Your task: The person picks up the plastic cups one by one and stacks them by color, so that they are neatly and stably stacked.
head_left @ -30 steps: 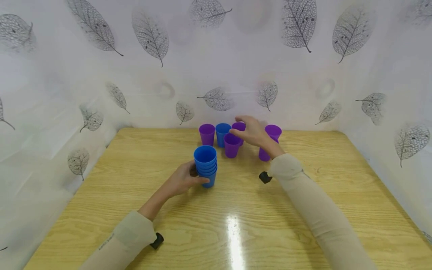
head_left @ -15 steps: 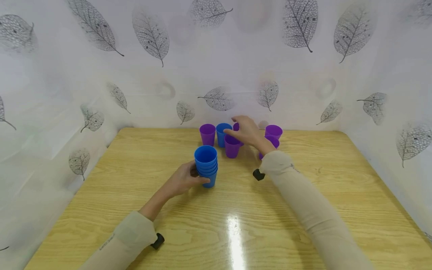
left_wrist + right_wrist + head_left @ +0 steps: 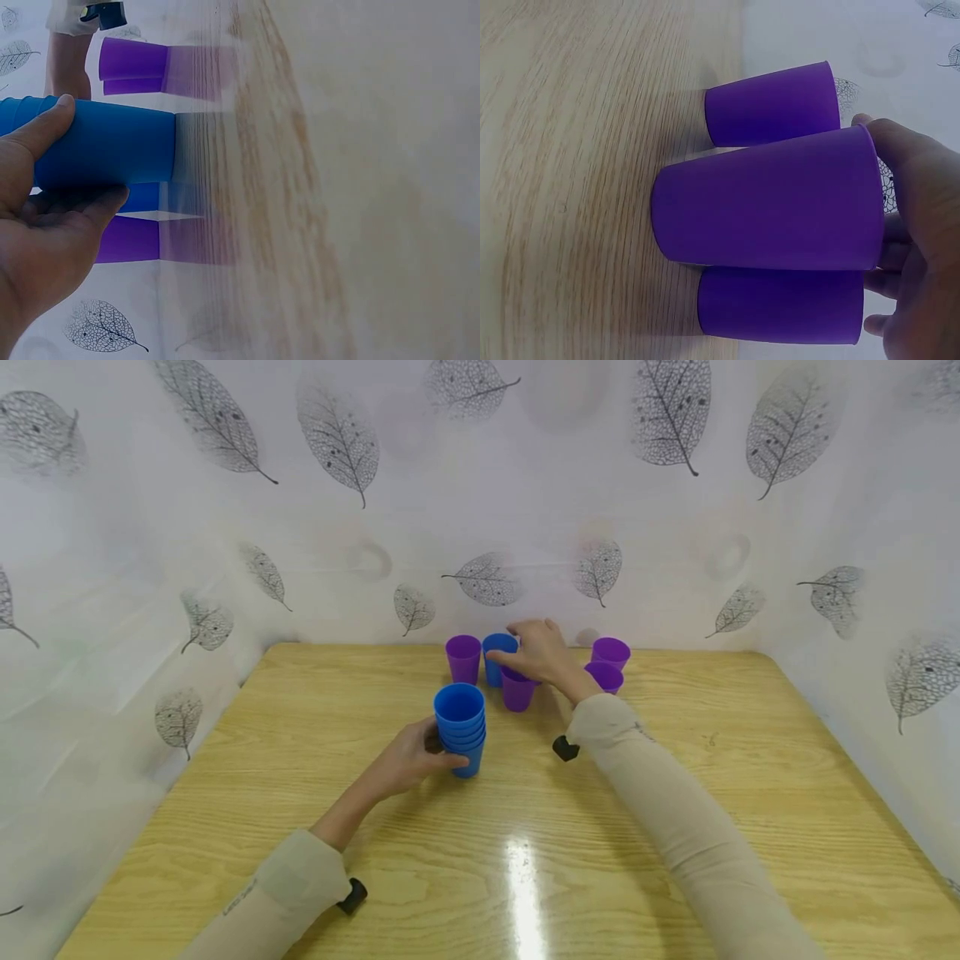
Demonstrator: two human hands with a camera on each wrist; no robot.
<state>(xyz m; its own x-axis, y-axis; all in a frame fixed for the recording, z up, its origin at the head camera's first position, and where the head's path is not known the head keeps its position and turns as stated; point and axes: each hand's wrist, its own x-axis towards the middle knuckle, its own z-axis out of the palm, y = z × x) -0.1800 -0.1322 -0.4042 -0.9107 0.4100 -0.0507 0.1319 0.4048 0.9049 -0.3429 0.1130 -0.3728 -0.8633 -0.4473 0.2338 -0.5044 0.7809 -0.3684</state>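
Note:
My left hand grips a stack of nested blue cups, upright at mid-table; the left wrist view shows thumb and fingers around the blue stack. My right hand hovers over the back cups, thumb and fingers spread apart, beside a single blue cup. Below it stands a purple cup; another behind is hidden by the hand. In the right wrist view, a purple cup is closest, with the right hand beyond its rim. Whether those fingers touch a cup is unclear.
One purple cup stands left of the single blue cup. Two more, a rear purple cup and a front purple cup, stand right, partly behind the right forearm. A leaf-patterned curtain borders the wooden table.
My right hand has moved left, from above the purple cups toward the single blue cup, now partly covering it. The left hand and its blue stack stay in place.

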